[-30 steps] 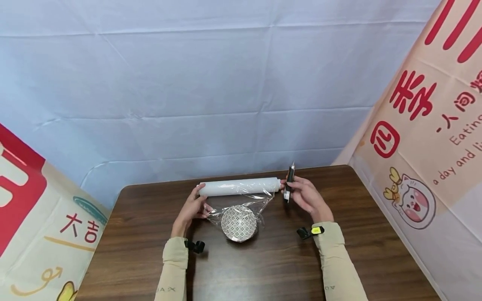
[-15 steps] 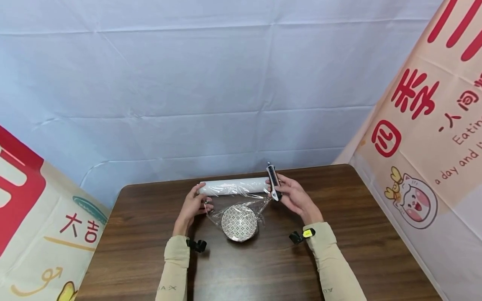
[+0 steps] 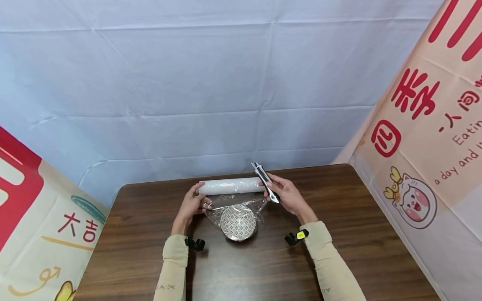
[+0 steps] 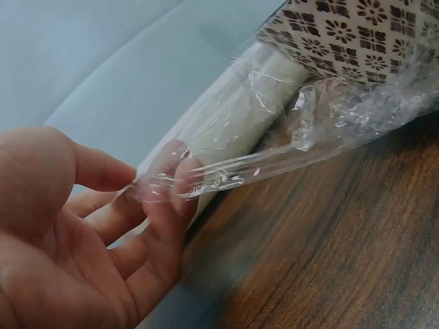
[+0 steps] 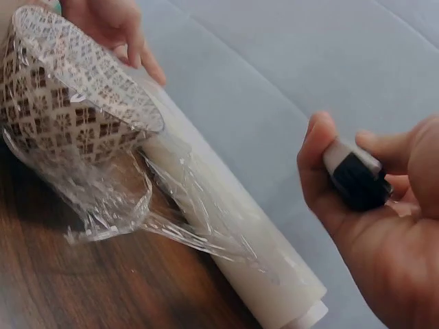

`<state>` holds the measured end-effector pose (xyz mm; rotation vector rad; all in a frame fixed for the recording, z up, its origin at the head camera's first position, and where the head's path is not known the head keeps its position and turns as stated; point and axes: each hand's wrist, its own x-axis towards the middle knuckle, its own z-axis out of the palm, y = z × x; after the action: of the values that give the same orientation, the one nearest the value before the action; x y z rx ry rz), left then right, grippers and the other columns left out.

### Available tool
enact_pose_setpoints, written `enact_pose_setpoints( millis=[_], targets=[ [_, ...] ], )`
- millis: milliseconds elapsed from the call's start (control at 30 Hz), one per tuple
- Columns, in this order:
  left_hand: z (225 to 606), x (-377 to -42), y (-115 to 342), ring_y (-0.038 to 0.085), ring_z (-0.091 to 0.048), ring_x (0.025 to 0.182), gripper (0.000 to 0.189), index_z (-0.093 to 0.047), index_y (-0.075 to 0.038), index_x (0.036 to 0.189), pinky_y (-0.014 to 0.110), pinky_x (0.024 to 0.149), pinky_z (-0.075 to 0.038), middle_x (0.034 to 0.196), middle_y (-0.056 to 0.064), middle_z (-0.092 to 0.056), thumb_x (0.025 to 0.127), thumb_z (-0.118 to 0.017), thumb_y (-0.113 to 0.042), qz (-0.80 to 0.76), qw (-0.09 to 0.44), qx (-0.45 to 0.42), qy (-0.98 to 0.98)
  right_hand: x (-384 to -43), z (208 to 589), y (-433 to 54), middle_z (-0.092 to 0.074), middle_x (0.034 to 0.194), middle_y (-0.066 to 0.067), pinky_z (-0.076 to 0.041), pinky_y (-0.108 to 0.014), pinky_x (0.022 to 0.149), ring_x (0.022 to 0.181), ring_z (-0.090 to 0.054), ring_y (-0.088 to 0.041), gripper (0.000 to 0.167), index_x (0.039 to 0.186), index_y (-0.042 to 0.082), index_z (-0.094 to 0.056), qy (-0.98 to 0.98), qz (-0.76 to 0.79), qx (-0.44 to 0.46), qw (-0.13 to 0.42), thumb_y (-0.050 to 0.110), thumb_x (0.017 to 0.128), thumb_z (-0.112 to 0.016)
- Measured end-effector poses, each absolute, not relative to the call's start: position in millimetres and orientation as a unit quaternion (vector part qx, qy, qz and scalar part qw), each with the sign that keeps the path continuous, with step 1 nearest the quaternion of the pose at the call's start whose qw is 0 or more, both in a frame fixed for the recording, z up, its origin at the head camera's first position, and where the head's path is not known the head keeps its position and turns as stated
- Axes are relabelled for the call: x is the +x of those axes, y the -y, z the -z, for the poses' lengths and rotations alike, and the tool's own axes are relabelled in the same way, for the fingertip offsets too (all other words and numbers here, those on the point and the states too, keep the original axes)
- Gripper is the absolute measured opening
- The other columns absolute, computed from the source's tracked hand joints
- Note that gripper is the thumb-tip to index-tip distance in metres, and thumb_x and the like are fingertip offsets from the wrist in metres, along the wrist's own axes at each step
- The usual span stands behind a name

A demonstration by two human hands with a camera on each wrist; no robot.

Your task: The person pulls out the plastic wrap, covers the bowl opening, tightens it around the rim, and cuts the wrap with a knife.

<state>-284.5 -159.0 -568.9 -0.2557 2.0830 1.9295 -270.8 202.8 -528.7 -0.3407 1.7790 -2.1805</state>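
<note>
Two beige sleeves (image 3: 327, 261) reached in across the nearer part of the brown wooden tabletop (image 3: 241, 274), with a black device (image 3: 195, 244) strapped at each wrist. Ahead of them, roughly midway between the tabletop's left and right edges, sat a patterned bowl (image 3: 238, 223), clear film (image 5: 123, 205) stretched over its mouth and bunched around its side. The film ran on from the bowl to a white roll (image 3: 231, 186). Beside the roll's left end, the left hand (image 3: 191, 205) pinched an edge of that film between thumb and finger; whether it also touched the roll, I could not tell. The right hand (image 3: 287, 195) gripped a black-and-white cutter (image 3: 265, 179), which slanted across the roll's right end as seen from the head. The roll ran close to the tabletop's far edge, well apart from both far corners. Beyond that edge hung a pale, creased cloth (image 3: 188, 83), flanked by printed banners (image 3: 414, 138).
</note>
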Motion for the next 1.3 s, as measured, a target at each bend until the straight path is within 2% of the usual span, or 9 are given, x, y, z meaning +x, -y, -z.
enact_pose_setpoints(
  millis=[167, 367, 567, 667, 767, 833, 1000, 1167, 1300],
  targets=[
    [568, -285, 162, 0.011, -0.072, 0.068, 0.053, -0.037, -0.025, 0.162, 0.028, 0.066, -0.055, 0.079, 0.0, -0.075, 0.112, -0.044, -0.012, -0.664, 0.15, -0.073, -0.729, -270, 528, -201, -0.056, 0.141, -0.033, -0.06, -0.023, 0.073, 0.087, -0.07, -0.014, 0.058, 0.164, 0.001, -0.029, -0.629, 0.75, -0.129, 0.159, 0.007, 0.111, -0.05],
    [567, -287, 166, 0.012, -0.072, 0.067, 0.052, -0.038, -0.026, 0.163, 0.028, 0.069, -0.056, 0.082, 0.001, -0.076, 0.112, -0.042, -0.013, -0.654, 0.161, -0.073, -0.735, -270, 528, -197, -0.069, 0.129, -0.022, -0.059, -0.022, 0.068, 0.079, -0.069, -0.011, 0.056, 0.162, 0.002, -0.036, -0.657, 0.725, -0.15, 0.141, 0.014, 0.111, -0.054],
    [564, -288, 169, 0.012, -0.07, 0.063, 0.051, -0.042, -0.026, 0.161, 0.025, 0.064, -0.054, 0.087, 0.004, -0.076, 0.111, -0.042, -0.012, -0.649, 0.165, -0.082, -0.738, -270, 526, -194, -0.062, 0.128, -0.043, -0.057, -0.022, 0.06, 0.071, -0.066, -0.01, 0.051, 0.157, 0.004, -0.046, -0.687, 0.702, -0.145, 0.116, 0.016, 0.109, -0.057],
    [564, -288, 171, 0.011, -0.069, 0.062, 0.05, -0.045, -0.024, 0.159, 0.025, 0.064, -0.053, 0.083, 0.002, -0.075, 0.111, -0.043, -0.012, -0.648, 0.165, -0.084, -0.739, -270, 524, -192, -0.063, 0.122, -0.045, -0.055, -0.024, 0.056, 0.066, -0.064, -0.01, 0.047, 0.153, 0.002, -0.051, -0.709, 0.682, -0.15, 0.097, 0.015, 0.109, -0.059],
    [565, -289, 172, 0.01, -0.07, 0.064, 0.05, -0.046, -0.022, 0.158, 0.025, 0.065, -0.052, 0.078, -0.001, -0.074, 0.11, -0.043, -0.01, -0.644, 0.166, -0.08, -0.742, -271, 520, -190, -0.069, 0.109, -0.039, -0.053, -0.029, 0.051, 0.061, -0.061, -0.011, 0.043, 0.148, 0.004, -0.058, -0.734, 0.657, -0.153, 0.072, 0.015, 0.107, -0.062],
    [564, -289, 172, 0.01, -0.07, 0.065, 0.05, -0.046, -0.022, 0.158, 0.026, 0.066, -0.052, 0.075, -0.003, -0.073, 0.11, -0.043, -0.01, -0.64, 0.167, -0.08, -0.746, -272, 519, -187, -0.073, 0.097, -0.028, -0.052, -0.034, 0.048, 0.056, -0.059, -0.012, 0.039, 0.143, 0.007, -0.063, -0.756, 0.634, -0.152, 0.057, 0.018, 0.105, -0.065],
    [563, -289, 174, 0.009, -0.069, 0.066, 0.047, -0.049, -0.019, 0.155, 0.029, 0.067, -0.052, 0.071, -0.005, -0.072, 0.109, -0.045, -0.01, -0.619, 0.171, -0.07, -0.764, -273, 517, -180, -0.067, 0.069, -0.011, -0.05, -0.035, 0.044, 0.048, -0.055, -0.013, 0.036, 0.134, 0.01, -0.07, -0.805, 0.571, -0.156, 0.044, 0.025, 0.102, -0.072],
    [560, -286, 180, 0.011, -0.07, 0.068, 0.046, -0.049, -0.021, 0.156, 0.031, 0.07, -0.051, 0.076, -0.004, -0.077, 0.11, -0.046, -0.015, -0.603, 0.188, -0.05, -0.774, -274, 516, -170, -0.067, 0.066, -0.004, -0.046, -0.027, 0.045, 0.049, -0.056, -0.013, 0.032, 0.128, 0.016, -0.074, -0.832, 0.532, -0.158, 0.033, 0.03, 0.099, -0.075],
    [560, -285, 183, 0.01, -0.071, 0.069, 0.047, -0.045, -0.021, 0.159, 0.03, 0.069, -0.051, 0.079, -0.004, -0.079, 0.111, -0.048, -0.019, -0.598, 0.197, -0.028, -0.776, -274, 515, -162, -0.07, 0.071, -0.003, -0.047, -0.026, 0.047, 0.049, -0.061, -0.031, 0.033, 0.128, 0.017, -0.075, -0.839, 0.518, -0.163, 0.035, 0.032, 0.098, -0.076]
  ],
)
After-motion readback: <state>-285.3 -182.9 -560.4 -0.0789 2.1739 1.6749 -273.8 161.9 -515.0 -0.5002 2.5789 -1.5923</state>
